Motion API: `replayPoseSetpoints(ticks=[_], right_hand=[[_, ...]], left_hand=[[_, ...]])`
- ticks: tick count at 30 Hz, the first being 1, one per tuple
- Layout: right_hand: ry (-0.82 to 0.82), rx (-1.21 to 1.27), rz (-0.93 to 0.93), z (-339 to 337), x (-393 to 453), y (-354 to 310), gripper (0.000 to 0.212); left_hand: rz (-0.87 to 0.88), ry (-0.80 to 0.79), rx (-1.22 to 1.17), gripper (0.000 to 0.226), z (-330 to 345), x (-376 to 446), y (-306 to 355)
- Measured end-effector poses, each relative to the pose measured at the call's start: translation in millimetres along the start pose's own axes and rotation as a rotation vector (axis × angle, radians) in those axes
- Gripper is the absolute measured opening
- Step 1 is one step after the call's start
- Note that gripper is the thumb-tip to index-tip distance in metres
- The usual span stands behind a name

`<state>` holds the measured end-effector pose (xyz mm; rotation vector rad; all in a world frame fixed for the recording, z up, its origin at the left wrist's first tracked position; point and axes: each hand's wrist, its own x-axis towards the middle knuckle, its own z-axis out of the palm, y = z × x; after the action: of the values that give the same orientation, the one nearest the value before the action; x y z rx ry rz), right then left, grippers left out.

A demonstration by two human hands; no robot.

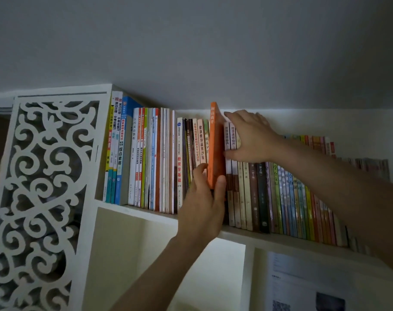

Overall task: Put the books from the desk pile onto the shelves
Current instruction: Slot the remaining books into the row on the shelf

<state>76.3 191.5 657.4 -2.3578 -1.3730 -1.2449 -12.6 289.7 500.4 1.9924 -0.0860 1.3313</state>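
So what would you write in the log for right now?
step: shelving | left hand: grips orange book, part-way in row | right hand: pushes neighbouring books aside | shelf: top

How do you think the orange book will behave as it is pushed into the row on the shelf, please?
The orange book looks slim and probably light, since the left hand grips its lower end alone. It stands straight though half out, so it seems fairly stiff. The packed row may bind it; the right hand presses the neighbouring books aside.

Orange book (216, 144); white shelf (146, 212); white scrollwork fretwork panel (45, 187); grey wall (191, 52).
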Motion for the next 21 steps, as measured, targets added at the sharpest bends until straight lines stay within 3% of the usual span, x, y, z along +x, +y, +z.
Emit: replayPoseSetpoints(ticks=[3, 10, 16, 21], right_hand=[[-0.028, -0.036, 0.041, -4, -21, 0, 0.123], [-0.018, -0.011, 0.071, 18, -80, -2, 0.137], [-0.091, -0.028, 0.062, 36, -91, -1, 0.148], [-0.115, -0.064, 0.074, 36, -90, -1, 0.149]], left_hand=[[-0.009, -0.190, -0.318, 0.039, -21, -1, -4], [0.011, -0.271, -0.448, 0.047, -36, 9, -12], [0.063, -0.139, -0.110, 0.055, -22, 23, -31], [0.113, 0.070, 0.247, 0.090, 8, 38, -39]])
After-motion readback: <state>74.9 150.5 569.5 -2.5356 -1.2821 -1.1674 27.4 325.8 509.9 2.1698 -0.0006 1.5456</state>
